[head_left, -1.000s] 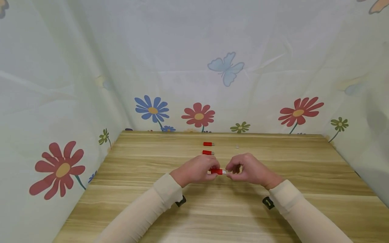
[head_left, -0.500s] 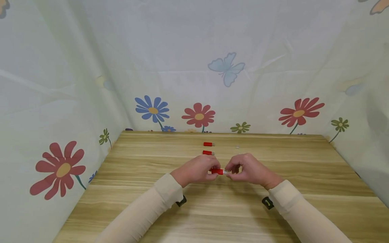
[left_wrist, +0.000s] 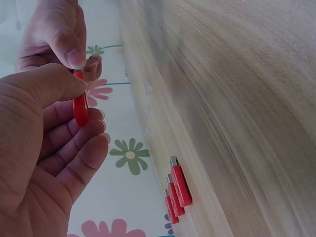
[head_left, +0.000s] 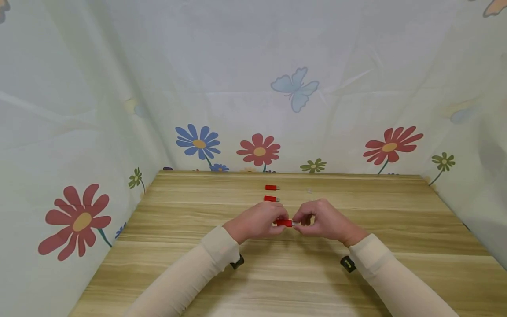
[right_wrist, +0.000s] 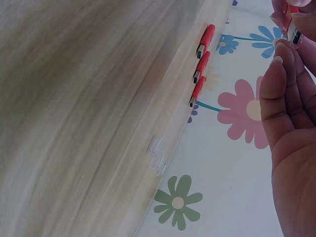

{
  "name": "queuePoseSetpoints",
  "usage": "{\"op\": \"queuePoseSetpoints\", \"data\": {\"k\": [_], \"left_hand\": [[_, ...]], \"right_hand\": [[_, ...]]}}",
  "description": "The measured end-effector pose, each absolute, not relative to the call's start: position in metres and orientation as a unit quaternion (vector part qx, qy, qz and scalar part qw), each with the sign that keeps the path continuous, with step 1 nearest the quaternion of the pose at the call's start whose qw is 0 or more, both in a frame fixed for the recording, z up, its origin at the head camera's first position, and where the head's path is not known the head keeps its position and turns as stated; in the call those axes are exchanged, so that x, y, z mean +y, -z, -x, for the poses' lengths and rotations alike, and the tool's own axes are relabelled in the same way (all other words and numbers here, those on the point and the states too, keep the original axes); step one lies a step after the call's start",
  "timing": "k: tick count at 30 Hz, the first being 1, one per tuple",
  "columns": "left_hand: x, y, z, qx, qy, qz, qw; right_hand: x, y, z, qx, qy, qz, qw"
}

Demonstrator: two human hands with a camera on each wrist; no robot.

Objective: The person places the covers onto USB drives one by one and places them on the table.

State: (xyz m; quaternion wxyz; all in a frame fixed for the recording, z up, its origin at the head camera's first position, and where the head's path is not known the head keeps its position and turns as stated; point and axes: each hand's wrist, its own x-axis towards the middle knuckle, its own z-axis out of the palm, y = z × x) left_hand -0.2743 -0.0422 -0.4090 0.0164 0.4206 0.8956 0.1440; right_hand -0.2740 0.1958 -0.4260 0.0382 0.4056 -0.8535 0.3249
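Note:
My left hand (head_left: 257,222) grips a red USB flash drive (head_left: 284,223) by its body, between thumb and fingers, above the table. The drive's metal connector (right_wrist: 296,35) points right, toward my right hand (head_left: 326,223). The right thumb and fingertips pinch a small clear plastic cap (right_wrist: 298,45) at the connector's end; the fingers mostly cover it, and I cannot tell how far it sits over the metal. In the left wrist view, the two hands nearly touch around the drive.
Three more red USB flash drives (left_wrist: 181,185) lie in a row on the wooden table (head_left: 190,207), connectors facing right. To their right lie several clear caps (right_wrist: 157,145). A flower-print cloth (head_left: 325,110) surrounds the table's back and sides.
The held drive has shifted slightly right, toward the right fingertips. Less of its metal connector shows between the hands than before. The drives on the table have stayed put.

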Motion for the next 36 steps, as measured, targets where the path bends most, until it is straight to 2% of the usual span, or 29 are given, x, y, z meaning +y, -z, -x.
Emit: {"op": "queuePoseSetpoints", "data": {"k": [14, 27, 36], "left_hand": [[-0.045, 0.407, 0.277, 0.891, -0.133, -0.433, 0.008], [-0.047, 0.406, 0.278, 0.896, -0.11, -0.43, 0.017], [-0.043, 0.405, 0.28, 0.896, -0.094, -0.435, 0.005]], "right_hand": [[0.191, 0.424, 0.276, -0.843, -0.345, -0.411, 0.038], [0.185, 0.426, 0.279, -0.828, -0.343, -0.44, 0.058], [0.188, 0.427, 0.28, -0.822, -0.353, -0.44, 0.073]]}}
